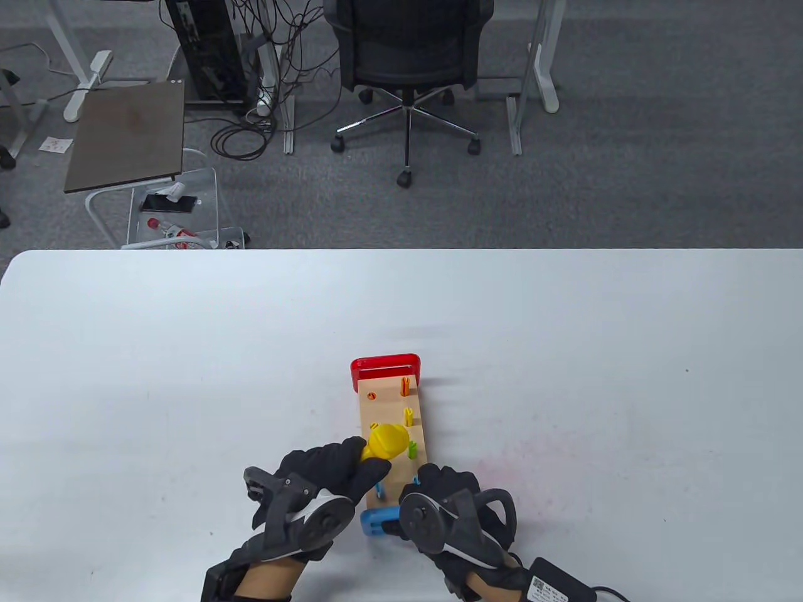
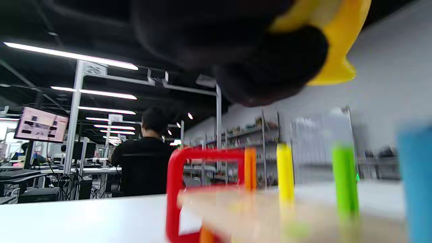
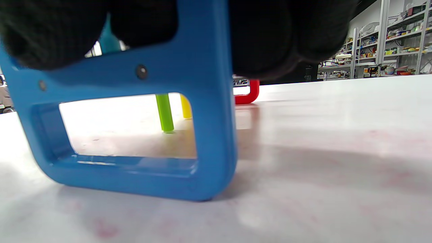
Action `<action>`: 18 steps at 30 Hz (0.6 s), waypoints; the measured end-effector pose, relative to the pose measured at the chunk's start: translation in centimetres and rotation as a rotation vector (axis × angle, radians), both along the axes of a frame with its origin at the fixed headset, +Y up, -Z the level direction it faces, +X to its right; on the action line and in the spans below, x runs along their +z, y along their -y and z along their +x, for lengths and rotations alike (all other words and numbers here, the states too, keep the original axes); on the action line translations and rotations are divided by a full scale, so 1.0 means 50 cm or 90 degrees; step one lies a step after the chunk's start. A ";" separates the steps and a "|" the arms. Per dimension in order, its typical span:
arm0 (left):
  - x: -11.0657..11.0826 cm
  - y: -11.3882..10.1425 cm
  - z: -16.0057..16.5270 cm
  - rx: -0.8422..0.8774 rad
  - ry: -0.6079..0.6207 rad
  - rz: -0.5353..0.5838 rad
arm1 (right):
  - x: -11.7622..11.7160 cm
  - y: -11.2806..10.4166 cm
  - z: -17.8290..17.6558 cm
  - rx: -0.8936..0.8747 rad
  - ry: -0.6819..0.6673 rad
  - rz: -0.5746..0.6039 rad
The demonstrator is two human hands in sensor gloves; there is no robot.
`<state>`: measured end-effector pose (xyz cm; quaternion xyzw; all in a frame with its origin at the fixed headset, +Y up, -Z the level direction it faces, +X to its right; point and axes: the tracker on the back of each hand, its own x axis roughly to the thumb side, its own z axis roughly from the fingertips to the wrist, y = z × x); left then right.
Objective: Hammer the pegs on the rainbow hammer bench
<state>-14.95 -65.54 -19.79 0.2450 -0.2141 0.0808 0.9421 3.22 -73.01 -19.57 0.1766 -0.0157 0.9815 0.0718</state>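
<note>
Hammer bench (image 1: 392, 426) sits lengthwise on the white surface (image 1: 627, 376), near the front edge, red end (image 1: 385, 365) away from the person and blue end (image 1: 378, 522) toward them. Progress, judged from peg heights: the right-hand row is unfinished, with orange peg (image 1: 405, 386), yellow peg (image 1: 408, 416) and green peg (image 1: 413, 449) all standing proud of the wooden top, and a blue peg (image 2: 414, 182) standing tall at the near end in the left wrist view. On the left row, one orange peg (image 1: 371, 396) sits flush or nearly so, so at least that one looks done (the rest of that row is hidden under the hammer and glove, cannot tell). Most of the hammering appears to remain. Left hand (image 1: 326, 476) has its grip closed around the yellow hammer (image 1: 386, 441), fingers wrapped on the handle, head poised over the middle of the bench beside the green peg; whether the head touches the board cannot be told. Right hand (image 1: 448, 501) holds the blue end of the bench, fingers curled over its top edge in the right wrist view, steadying it against the surface.
</note>
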 end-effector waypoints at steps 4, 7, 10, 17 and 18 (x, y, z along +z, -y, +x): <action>0.033 -0.061 -0.019 0.129 0.027 0.070 | 0.000 0.000 0.000 0.000 0.000 -0.001; 0.066 -0.105 -0.042 0.172 0.024 0.127 | 0.000 0.000 0.000 0.001 -0.002 -0.001; 0.086 -0.109 -0.056 0.203 0.026 0.089 | 0.000 0.000 0.000 0.001 -0.002 -0.001; 0.050 0.030 -0.016 -0.145 -0.017 -0.158 | 0.001 0.000 0.000 0.001 -0.002 -0.001; 0.052 0.021 -0.009 -0.095 0.027 -0.111 | 0.001 0.000 0.000 0.002 -0.002 -0.001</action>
